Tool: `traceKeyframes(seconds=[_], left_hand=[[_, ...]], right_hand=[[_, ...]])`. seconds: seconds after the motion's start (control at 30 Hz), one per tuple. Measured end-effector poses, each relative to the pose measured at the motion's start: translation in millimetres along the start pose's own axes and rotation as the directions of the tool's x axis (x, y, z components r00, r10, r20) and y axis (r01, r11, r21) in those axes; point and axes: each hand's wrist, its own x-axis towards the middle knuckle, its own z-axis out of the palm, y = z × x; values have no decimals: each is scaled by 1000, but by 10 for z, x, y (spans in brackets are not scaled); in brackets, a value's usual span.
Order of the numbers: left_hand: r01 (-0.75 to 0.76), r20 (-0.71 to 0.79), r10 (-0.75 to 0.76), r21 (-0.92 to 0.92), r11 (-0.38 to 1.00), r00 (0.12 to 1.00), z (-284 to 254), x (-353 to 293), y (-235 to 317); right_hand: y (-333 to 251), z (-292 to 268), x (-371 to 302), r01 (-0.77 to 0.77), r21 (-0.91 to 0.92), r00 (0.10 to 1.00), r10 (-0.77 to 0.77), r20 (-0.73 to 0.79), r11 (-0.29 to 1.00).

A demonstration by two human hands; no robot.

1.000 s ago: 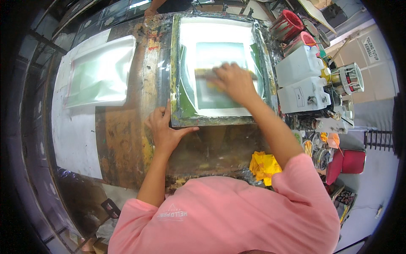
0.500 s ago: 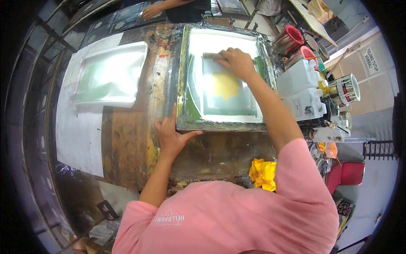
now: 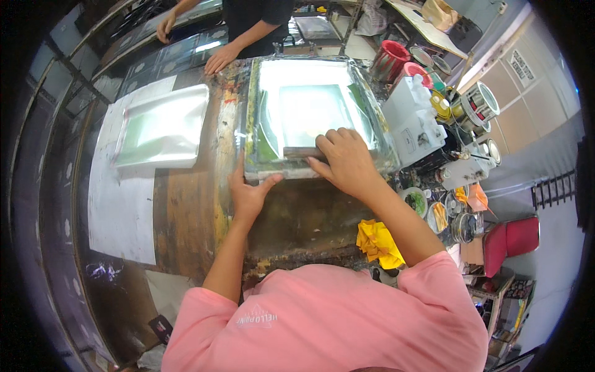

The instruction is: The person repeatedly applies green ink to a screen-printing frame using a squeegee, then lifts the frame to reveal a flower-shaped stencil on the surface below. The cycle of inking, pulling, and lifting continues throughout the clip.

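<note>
A screen-printing frame [image 3: 252, 105] with paint-stained rails lies on the worktable, its pale mesh [image 3: 310, 108] shining under the light. My right hand [image 3: 346, 160] is closed around a dark squeegee [image 3: 299, 152], which stands across the mesh close to the near rail. At the frame's near left corner, my left hand [image 3: 249, 197] grips with its thumb along the near rail and its fingers along the left side. Glare and the right hand hide part of the mesh.
Left of the frame, a stack of clear sheets [image 3: 164, 130] rests on white paper [image 3: 121, 211]. A co-worker's hand [image 3: 222, 59] touches the table's far edge. Paint cans [image 3: 390, 59], white jugs [image 3: 412, 124] and a crumpled yellow cloth [image 3: 379, 243] lie to the right.
My right hand has drawn the squeegee from the far part of the mesh to the near end. The yellow flower shape no longer shows clearly. A co-worker's hand has come to the table's edge.
</note>
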Motion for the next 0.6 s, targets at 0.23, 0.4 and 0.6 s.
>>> traceKeyframes(seconds=[0.23,0.4,0.6], left_hand=[[-198,-112,197,2,980,974,9,515,460],[-196,226,12,818,541,974,-93,183,130],[-206,284,-65,817,538,957,31,-132,-91]], right_hand=[[265,-502,871,18,-152,915,-78,-396,988],[492,-718,1387,-15,-180,903,-64,-424,984],[579,-925,1699,-63,-82,931,29,-363,995]])
